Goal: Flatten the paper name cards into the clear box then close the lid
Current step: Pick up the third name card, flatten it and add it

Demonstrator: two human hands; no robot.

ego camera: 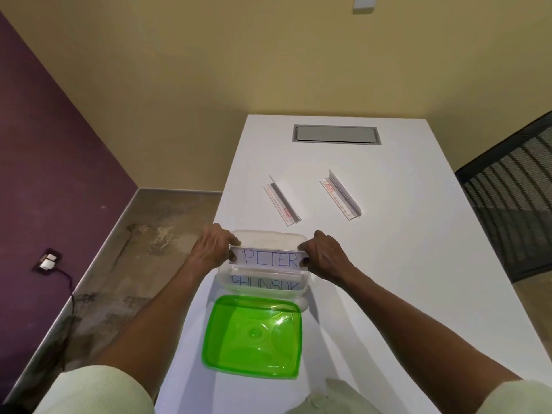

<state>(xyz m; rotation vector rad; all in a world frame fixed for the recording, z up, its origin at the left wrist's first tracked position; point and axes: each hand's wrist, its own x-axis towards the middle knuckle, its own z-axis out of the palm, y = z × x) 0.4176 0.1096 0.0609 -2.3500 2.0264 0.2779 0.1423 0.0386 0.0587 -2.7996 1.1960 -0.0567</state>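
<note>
While the left hand (213,245) and right hand (324,254) each pinch an end of the PETER card (268,257), its long axis running 9 to 3 o'clock, it hangs directly over the open box (263,286), lid (252,336) at 6 o'clock, 2 cards (282,201) waiting at 12.

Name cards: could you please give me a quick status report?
Both hands, left and right, pinch PETER card over clear box. PHUNSUK card inside. Green lid off. Two cards waiting.
</note>
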